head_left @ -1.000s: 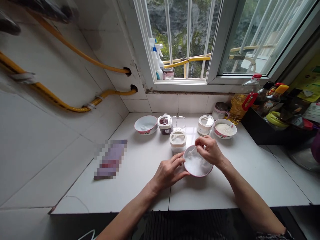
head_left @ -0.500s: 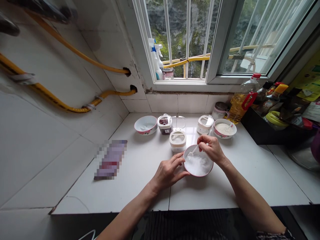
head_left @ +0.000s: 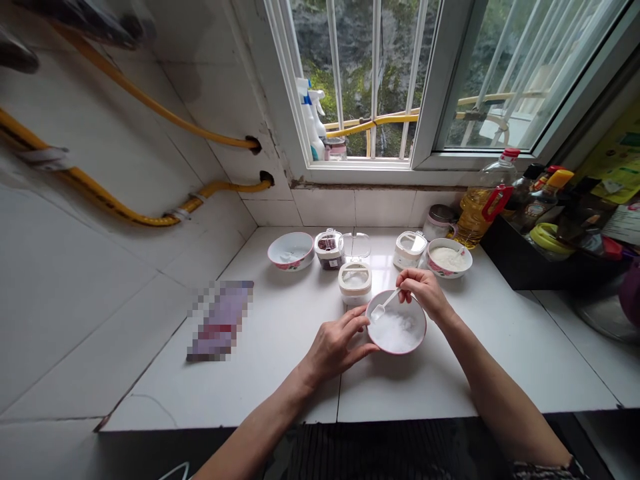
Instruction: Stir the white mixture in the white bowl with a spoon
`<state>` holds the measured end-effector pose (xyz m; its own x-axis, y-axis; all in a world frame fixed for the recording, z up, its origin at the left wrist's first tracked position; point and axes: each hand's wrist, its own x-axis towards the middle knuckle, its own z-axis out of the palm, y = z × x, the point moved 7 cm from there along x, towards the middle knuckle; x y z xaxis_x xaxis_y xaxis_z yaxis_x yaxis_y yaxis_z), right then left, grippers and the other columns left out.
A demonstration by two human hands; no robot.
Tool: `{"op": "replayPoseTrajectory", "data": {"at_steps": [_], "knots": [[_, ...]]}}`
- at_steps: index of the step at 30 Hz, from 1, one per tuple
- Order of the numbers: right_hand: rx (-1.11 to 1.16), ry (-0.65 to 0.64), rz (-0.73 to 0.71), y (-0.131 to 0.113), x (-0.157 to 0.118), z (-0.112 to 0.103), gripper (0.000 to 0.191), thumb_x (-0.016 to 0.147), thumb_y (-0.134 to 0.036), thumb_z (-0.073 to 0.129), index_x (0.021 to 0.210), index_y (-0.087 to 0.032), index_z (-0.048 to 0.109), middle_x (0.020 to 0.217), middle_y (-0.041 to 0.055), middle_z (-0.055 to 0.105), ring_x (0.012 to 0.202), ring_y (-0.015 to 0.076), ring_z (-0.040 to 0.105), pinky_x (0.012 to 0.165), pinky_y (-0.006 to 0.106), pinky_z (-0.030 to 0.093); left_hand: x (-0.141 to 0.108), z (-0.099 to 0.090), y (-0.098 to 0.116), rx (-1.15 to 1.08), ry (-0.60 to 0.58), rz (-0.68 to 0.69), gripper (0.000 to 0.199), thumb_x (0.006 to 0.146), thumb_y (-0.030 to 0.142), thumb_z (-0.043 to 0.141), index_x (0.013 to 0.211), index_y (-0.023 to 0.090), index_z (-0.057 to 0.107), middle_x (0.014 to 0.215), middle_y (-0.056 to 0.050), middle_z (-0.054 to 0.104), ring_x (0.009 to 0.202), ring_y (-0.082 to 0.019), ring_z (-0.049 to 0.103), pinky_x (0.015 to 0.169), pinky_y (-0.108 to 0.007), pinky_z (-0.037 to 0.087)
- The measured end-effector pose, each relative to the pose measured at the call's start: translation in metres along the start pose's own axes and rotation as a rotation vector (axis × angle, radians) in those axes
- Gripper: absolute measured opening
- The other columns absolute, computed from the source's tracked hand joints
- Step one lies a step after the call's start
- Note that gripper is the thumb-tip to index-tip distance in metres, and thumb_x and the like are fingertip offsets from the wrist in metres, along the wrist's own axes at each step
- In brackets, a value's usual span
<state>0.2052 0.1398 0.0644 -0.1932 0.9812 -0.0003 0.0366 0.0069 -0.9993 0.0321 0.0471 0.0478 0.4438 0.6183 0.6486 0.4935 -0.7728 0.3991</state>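
My right hand (head_left: 421,291) pinches the handle of a small white spoon (head_left: 379,312), whose head is over the left side of a white bowl with a pink rim (head_left: 425,331). White grains or powder (head_left: 397,330) cover the bottom of this bowl. My left hand (head_left: 341,339) grips the bowl's left side, thumb at the near edge and fingers along the rim. Just behind the bowl stands a lidded white container (head_left: 355,283). To the right of it is another container with a clear lid (head_left: 410,249).
At the back left are a white bowl (head_left: 291,252) and an open container of dark red contents (head_left: 329,249). A bowl of pale powder (head_left: 449,258), an oil bottle (head_left: 487,200) and a black box of bottles (head_left: 520,260) stand right. A blurred purple item (head_left: 220,321) lies left.
The spoon has lifted slightly, and more of its head shows above the white grains. My right hand has shifted a little; my left hand keeps its hold on the bowl.
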Motion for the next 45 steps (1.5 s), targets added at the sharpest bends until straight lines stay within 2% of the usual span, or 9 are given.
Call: {"op": "replayPoseTrajectory", "data": {"at_steps": [6, 9, 14, 17, 20, 22, 26, 36, 45], "knots": [[0.141, 0.009, -0.027, -0.001, 0.002, -0.003, 0.013, 0.065, -0.028, 0.067, 0.071, -0.017, 0.064, 0.057, 0.0031, 0.068, 0.051, 0.0124, 0.054, 0.051, 0.026, 0.041, 0.0, -0.001, 0.001, 0.03, 0.012, 0.017, 0.033, 0.094, 0.048, 0.058, 0.105, 0.018, 0.055, 0.117, -0.018, 0.069, 0.093, -0.023, 0.074, 0.065, -0.029, 0.063], [0.099, 0.037, -0.136, -0.006, -0.002, 0.001, 0.022, 0.075, -0.037, 0.068, 0.083, -0.018, 0.061, 0.07, 0.0052, 0.072, 0.059, 0.0143, 0.06, 0.058, 0.028, 0.047, 0.0, -0.001, 0.001, 0.027, -0.001, 0.0, 0.033, 0.093, 0.048, 0.059, 0.106, 0.018, 0.056, 0.118, -0.017, 0.069, 0.084, -0.02, 0.075, 0.065, -0.028, 0.062], [-0.305, 0.122, -0.494, -0.026, -0.018, 0.012, 0.011, 0.093, -0.03, 0.053, 0.095, -0.021, 0.058, 0.088, 0.0077, 0.073, 0.076, 0.0187, 0.066, 0.072, 0.034, 0.051, 0.001, -0.002, 0.002, 0.013, 0.01, 0.005, 0.033, 0.094, 0.049, 0.056, 0.106, 0.018, 0.055, 0.118, -0.018, 0.068, 0.071, -0.016, 0.073, 0.06, -0.027, 0.061], [-0.661, 0.071, -0.761, -0.037, -0.03, 0.029, 0.016, 0.095, -0.018, 0.046, 0.094, -0.021, 0.061, 0.082, 0.0059, 0.073, 0.071, 0.0182, 0.064, 0.084, 0.038, 0.047, 0.002, -0.002, 0.002, 0.013, 0.021, 0.012, 0.034, 0.095, 0.049, 0.056, 0.106, 0.017, 0.055, 0.117, -0.018, 0.069, 0.071, -0.016, 0.073, 0.059, -0.027, 0.06], [-0.767, 0.058, -0.892, -0.044, -0.037, 0.033, 0.019, 0.094, -0.013, 0.044, 0.094, -0.021, 0.062, 0.076, 0.0039, 0.071, 0.065, 0.0171, 0.062, 0.085, 0.039, 0.044, 0.002, -0.002, 0.002, 0.013, 0.027, 0.015, 0.034, 0.094, 0.049, 0.056, 0.105, 0.017, 0.055, 0.117, -0.018, 0.069, 0.068, -0.015, 0.072, 0.058, -0.026, 0.06], [-0.698, 0.106, -0.873, -0.049, -0.039, 0.026, 0.017, 0.093, -0.013, 0.046, 0.094, -0.021, 0.062, 0.078, 0.0039, 0.072, 0.069, 0.0179, 0.064, 0.084, 0.038, 0.045, 0.001, -0.002, 0.002, 0.015, 0.025, 0.013, 0.034, 0.094, 0.049, 0.056, 0.105, 0.017, 0.055, 0.117, -0.018, 0.069, 0.067, -0.015, 0.072, 0.058, -0.026, 0.059], [-0.534, 0.17, -0.691, -0.05, -0.035, 0.008, 0.012, 0.084, -0.013, 0.052, 0.081, -0.021, 0.061, 0.068, 0.0014, 0.068, 0.066, 0.0183, 0.062, 0.073, 0.033, 0.047, 0.001, -0.002, 0.002, 0.016, 0.017, 0.011, 0.033, 0.094, 0.049, 0.057, 0.104, 0.017, 0.055, 0.119, -0.017, 0.069, 0.074, -0.016, 0.073, 0.06, -0.026, 0.06], [-0.658, 0.024, -0.514, -0.026, -0.019, 0.022, 0.014, 0.068, -0.012, 0.049, 0.063, -0.02, 0.058, 0.055, -0.0017, 0.06, 0.055, 0.0134, 0.05, 0.063, 0.027, 0.042, 0.0, 0.0, 0.0, 0.007, 0.01, 0.003, 0.032, 0.092, 0.046, 0.061, 0.108, 0.018, 0.056, 0.12, -0.017, 0.068, 0.079, -0.019, 0.075, 0.065, -0.03, 0.063], [-0.247, -0.104, -0.145, -0.004, -0.008, 0.015, 0.01, 0.065, -0.019, 0.05, 0.063, -0.019, 0.059, 0.048, -0.0034, 0.058, 0.046, 0.0109, 0.051, 0.049, 0.022, 0.04, -0.002, 0.001, -0.001, 0.0, 0.006, -0.002, 0.031, 0.092, 0.046, 0.062, 0.107, 0.018, 0.057, 0.121, -0.017, 0.068, 0.081, -0.018, 0.074, 0.064, -0.029, 0.063]]}}
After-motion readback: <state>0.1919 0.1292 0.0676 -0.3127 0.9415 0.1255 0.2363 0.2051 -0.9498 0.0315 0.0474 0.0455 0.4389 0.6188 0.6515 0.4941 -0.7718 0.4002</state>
